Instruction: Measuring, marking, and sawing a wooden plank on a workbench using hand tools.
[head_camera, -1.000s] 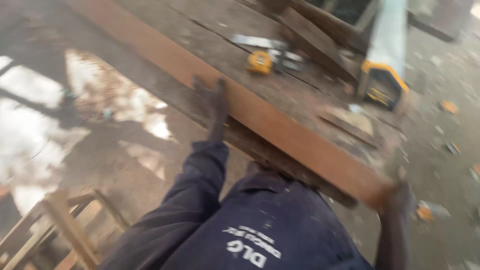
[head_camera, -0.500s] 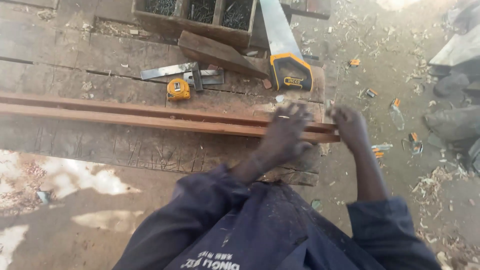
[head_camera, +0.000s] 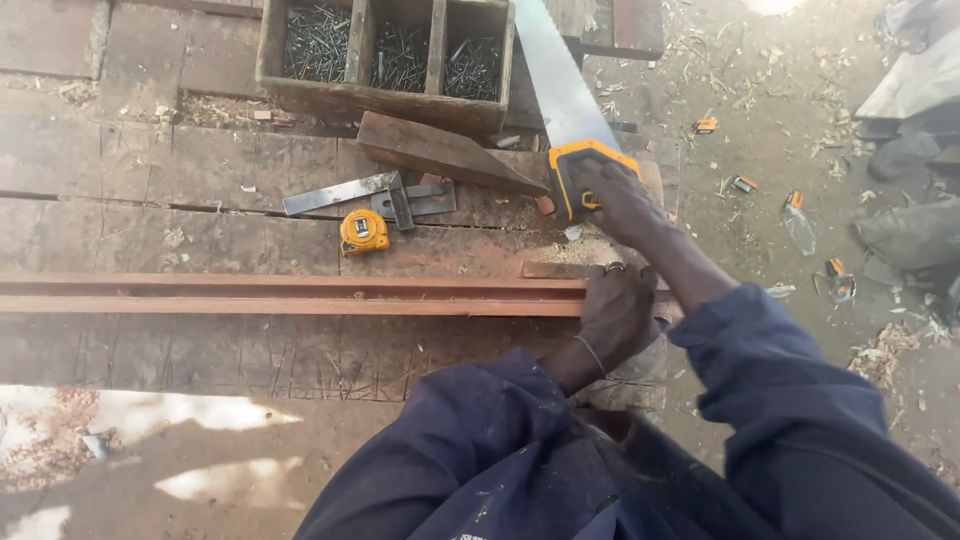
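Right hand gripping handsaw, left hand pinning timber on bench.

Right hand (head_camera: 622, 205) is closing fingers round the handsaw (head_camera: 563, 110) handle at 1 o'clock; left hand (head_camera: 617, 315), fingers curled, is pressing the long timber (head_camera: 290, 295) end, centre. Best keeping that hold firm, clear of the blade line.

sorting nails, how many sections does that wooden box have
3: the wooden box has a left, middle and right section, all holding nails; its top is cut off.
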